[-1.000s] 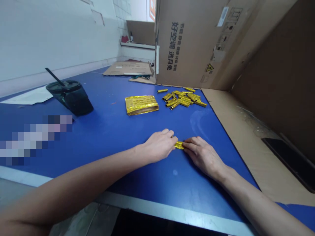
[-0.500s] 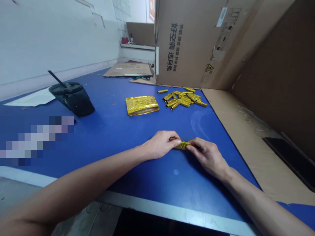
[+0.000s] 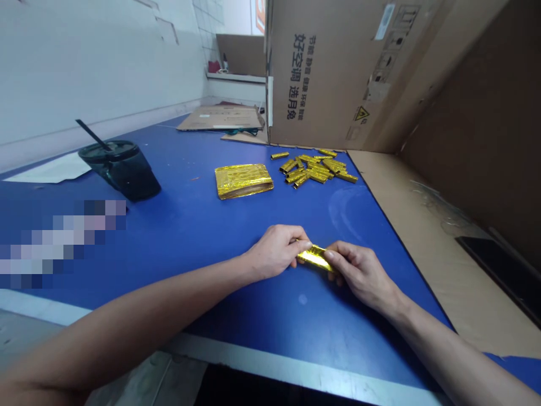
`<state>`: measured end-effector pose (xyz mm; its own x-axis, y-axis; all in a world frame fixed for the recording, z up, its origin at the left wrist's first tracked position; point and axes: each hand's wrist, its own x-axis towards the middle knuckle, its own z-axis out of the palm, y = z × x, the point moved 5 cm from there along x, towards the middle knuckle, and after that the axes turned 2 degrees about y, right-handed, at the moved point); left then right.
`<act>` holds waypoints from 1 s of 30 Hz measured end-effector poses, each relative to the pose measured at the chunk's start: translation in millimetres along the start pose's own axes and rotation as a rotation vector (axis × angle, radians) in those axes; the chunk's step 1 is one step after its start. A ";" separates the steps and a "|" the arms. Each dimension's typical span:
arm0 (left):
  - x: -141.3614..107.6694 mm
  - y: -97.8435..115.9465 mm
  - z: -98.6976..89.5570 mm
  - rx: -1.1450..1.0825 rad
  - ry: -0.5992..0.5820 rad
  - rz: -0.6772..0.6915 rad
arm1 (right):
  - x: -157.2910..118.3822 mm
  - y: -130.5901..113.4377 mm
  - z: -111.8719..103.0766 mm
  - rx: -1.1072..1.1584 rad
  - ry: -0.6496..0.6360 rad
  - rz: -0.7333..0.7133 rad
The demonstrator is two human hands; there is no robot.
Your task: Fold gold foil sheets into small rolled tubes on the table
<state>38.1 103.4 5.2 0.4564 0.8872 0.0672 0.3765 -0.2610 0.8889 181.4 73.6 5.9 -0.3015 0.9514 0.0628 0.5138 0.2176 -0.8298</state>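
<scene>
A shiny strip of gold foil paper point(image 3: 315, 257) is stretched between my two hands above the blue table. My left hand point(image 3: 279, 251) pinches its left end, thumb on top. The right end is gripped by my right hand point(image 3: 355, 268), with the thumb pressing the upper face and the fingers curled beneath. Beyond my hands lies a flat stack of gold foil paper point(image 3: 244, 180). Farther right is a loose heap of small folded gold foil pieces point(image 3: 316, 170), several of them overlapping.
On the left stands a dark tumbler with a straw point(image 3: 127, 169), near a white sheet point(image 3: 51, 168). A large cardboard box point(image 3: 329, 73) rises behind the heap, and cardboard point(image 3: 422, 237) runs along the right edge. Flat cardboard pieces point(image 3: 220, 117) lie at the back.
The foil strip has turned so that more of its bright face shows, its right end lower. My right hand's fingers have shifted under it. My left hand stays nearly in place.
</scene>
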 end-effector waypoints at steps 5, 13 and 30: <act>-2.5 5.3 0.4 0.050 0.014 0.004 | -1.2 -0.9 2.1 0.014 -0.021 -0.016; -6.7 11.2 4.3 0.050 0.019 0.079 | -2.8 -6.1 3.5 0.029 -0.006 -0.062; -5.1 18.6 5.5 0.114 -0.040 0.128 | -0.9 -6.4 5.8 0.097 -0.045 -0.031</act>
<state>47.2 91.9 18.9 0.5374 0.8287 0.1566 0.4009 -0.4145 0.8170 173.7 70.1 7.9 -0.3530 0.9333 0.0666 0.4244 0.2232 -0.8775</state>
